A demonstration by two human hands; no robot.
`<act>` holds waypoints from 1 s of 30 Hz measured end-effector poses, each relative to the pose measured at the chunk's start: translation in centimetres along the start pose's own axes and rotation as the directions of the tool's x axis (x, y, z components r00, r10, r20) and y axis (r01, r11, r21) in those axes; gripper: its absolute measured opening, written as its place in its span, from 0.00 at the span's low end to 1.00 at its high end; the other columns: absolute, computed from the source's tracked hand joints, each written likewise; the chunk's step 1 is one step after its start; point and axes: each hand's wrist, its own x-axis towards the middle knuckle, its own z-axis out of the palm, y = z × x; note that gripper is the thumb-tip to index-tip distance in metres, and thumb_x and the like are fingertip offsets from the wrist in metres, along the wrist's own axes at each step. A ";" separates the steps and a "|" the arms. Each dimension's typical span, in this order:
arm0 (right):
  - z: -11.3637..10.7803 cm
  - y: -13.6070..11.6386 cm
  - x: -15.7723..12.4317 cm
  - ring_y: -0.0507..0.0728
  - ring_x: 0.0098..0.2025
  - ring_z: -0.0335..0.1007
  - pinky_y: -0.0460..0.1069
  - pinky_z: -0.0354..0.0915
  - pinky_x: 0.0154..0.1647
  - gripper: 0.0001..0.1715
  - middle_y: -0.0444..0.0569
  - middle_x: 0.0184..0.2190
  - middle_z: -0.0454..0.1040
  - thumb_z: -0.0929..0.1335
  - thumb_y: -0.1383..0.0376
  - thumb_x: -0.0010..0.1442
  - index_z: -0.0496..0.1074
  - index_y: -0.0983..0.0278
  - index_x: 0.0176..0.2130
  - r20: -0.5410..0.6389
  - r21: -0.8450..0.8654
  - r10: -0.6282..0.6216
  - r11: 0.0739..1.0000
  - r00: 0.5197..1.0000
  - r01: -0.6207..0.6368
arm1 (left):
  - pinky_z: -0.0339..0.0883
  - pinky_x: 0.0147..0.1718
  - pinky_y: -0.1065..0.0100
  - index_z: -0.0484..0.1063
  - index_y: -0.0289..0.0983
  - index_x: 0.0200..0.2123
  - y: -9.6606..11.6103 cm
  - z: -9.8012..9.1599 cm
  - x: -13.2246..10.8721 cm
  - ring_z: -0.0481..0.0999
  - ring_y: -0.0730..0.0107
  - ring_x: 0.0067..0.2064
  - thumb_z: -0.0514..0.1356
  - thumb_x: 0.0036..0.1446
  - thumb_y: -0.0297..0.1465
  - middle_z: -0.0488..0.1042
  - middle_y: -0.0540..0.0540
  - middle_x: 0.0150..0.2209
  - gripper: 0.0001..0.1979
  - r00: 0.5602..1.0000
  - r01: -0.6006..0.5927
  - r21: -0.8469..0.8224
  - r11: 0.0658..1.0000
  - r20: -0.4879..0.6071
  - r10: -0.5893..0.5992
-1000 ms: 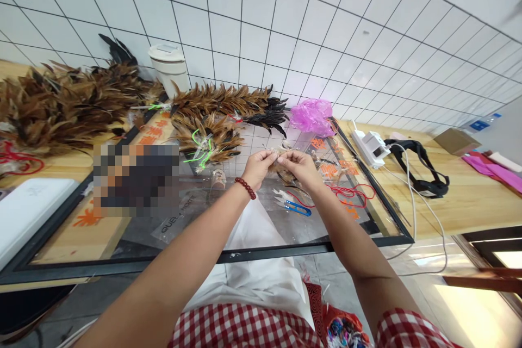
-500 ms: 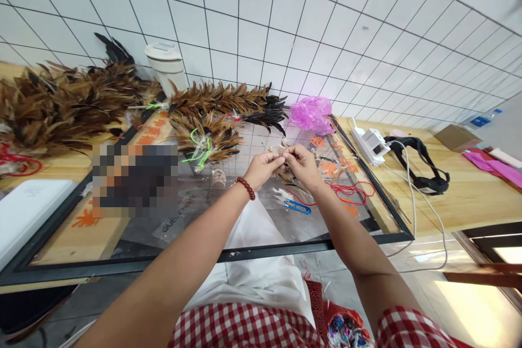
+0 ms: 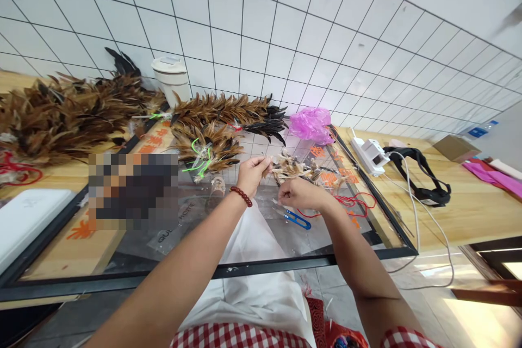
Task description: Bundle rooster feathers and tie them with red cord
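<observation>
The left hand (image 3: 250,178) pinches thumb and fingertips together beside loose feathers (image 3: 297,168) inside the black frame (image 3: 281,265); the right hand (image 3: 302,194) bunches its fingers near blue snips (image 3: 297,219); both grips' contents are unclear. Plastic sheeting (image 3: 173,224) reads "HOME".

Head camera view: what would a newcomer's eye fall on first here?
Probably the big heap of brown feathers spread across the table's far left, against the white tiled wall. Next comes the bright pink plastic bag, crumpled at the back, right of centre. In the middle, the left hand, with a beaded bracelet on its wrist, and the curled right hand are beside pale, mottled feathers.
</observation>
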 end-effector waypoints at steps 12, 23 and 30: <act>0.0 0.8 1.0 0.50 0.24 0.64 0.46 0.61 0.27 0.12 0.43 0.24 0.72 0.71 0.58 0.50 0.73 0.65 0.30 -0.435 0.538 0.220 0.841 0.873 0.056 | 0.62 0.24 0.71 0.79 0.32 0.25 -0.5 0.4 -0.6 0.69 0.76 0.24 0.73 0.32 0.40 0.75 0.47 0.23 0.19 0.992 0.071 0.134 0.988 0.098 -0.084; 0.0 1.4 1.5 0.51 0.26 0.66 0.47 0.63 0.28 0.12 0.46 0.24 0.74 0.70 0.57 0.51 0.76 0.64 0.31 -0.587 0.461 0.205 0.880 0.783 0.115 | 0.62 0.25 0.71 0.78 0.33 0.21 -0.5 0.5 -0.7 0.69 0.74 0.24 0.74 0.29 0.40 0.74 0.47 0.20 0.18 0.971 0.071 0.169 0.983 0.213 -0.107; -0.6 1.0 1.3 0.55 0.38 0.71 0.51 0.66 0.42 0.15 0.48 0.36 0.77 0.70 0.56 0.52 0.76 0.62 0.38 -0.574 0.509 0.167 0.840 0.802 0.189 | 0.62 0.25 0.70 0.74 0.33 0.20 0.0 0.5 -1.0 0.68 0.76 0.22 0.72 0.36 0.41 0.71 0.48 0.19 0.17 0.945 0.076 0.178 0.981 0.302 -0.128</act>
